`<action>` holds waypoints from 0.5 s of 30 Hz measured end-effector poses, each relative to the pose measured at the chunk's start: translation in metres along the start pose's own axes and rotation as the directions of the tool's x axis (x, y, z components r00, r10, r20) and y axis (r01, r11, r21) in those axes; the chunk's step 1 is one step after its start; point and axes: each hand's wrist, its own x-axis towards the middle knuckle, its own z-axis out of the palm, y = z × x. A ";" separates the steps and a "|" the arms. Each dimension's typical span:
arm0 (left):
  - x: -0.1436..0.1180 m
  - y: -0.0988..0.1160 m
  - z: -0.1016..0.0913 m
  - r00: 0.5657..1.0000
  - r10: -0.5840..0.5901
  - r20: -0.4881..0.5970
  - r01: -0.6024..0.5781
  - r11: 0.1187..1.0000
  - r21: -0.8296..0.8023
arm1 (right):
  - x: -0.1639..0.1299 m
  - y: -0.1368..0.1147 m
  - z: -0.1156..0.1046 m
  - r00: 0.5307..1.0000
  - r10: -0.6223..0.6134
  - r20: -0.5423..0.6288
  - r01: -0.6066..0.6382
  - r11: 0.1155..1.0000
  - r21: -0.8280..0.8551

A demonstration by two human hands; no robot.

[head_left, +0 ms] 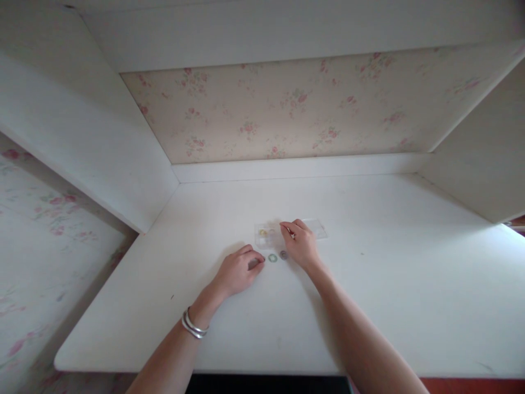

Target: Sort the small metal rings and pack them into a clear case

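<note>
Pinching small rings over and beside a clear plastic case (259,242), which lies on the white desk (410,306) between its back and front edges, well in from both side edges. A clear flat section (318,229), possibly the case lid, shows on the right-edge side of the right hand. A yellow ring (263,232) sits within the case outline; its exact compartment cannot be made out.

Right hand (300,243): over the case, thumb and forefinger drawn narrow near its middle; cannot tell whether anything is between the tips. Left hand (238,269): low at the desk, on the front-edge side of the case, thumb and forefinger nearly meeting; a small dark spot shows at the tips, but cannot tell if it is gripped. Just beside those tips, toward the right edge, lie a green ring (273,258) and then a grey ring (283,255), both flat.

Handling note (judgement): rings this thin should be taken by the rim with light fingertip pressure, since a hard squeeze could flick them away. Keep the right wrist raised so it neither tips the case nor brushes the grey ring.
</note>
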 end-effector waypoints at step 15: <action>0.009 -0.009 -0.011 0.922 -0.387 0.001 0.325 0.773 -0.544 | -0.012 -0.030 -0.019 0.861 -0.318 0.396 0.305 0.947 0.097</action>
